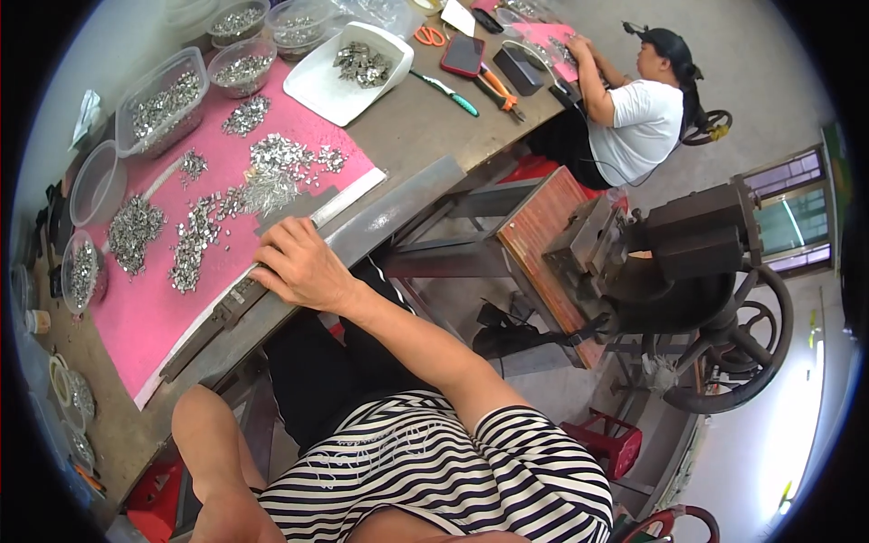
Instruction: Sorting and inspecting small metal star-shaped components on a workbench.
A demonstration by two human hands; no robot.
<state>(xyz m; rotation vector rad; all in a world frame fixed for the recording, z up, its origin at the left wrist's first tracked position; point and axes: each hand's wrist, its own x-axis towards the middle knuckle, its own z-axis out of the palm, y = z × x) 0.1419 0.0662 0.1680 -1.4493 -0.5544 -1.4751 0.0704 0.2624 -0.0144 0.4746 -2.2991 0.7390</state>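
My right hand [303, 264] is at the front edge of the bench, its fingers curled down and together at the border of the pink mat [127, 317]. A narrow dark metal fixture [233, 303] runs along that edge beside the fingertips. Whatever the fingers pinch, if anything, is hidden beneath them. Beyond the hand, small silvery metal pieces [192, 244] lie in loose heaps, with thin metal pins [272, 192] among them. My left arm is folded back at the elbow; only part of my left hand [237, 520] shows at the lower edge, with its fingers out of sight.
Clear plastic tubs [163, 104] of metal pieces line the far left. A white scoop-shaped tray [353, 72] holds more. Orange-handled pliers [498, 90], a phone [463, 56] and scissors [429, 35] lie behind. Another person [647, 100] works farther along; a handwheel press [697, 262] stands right.
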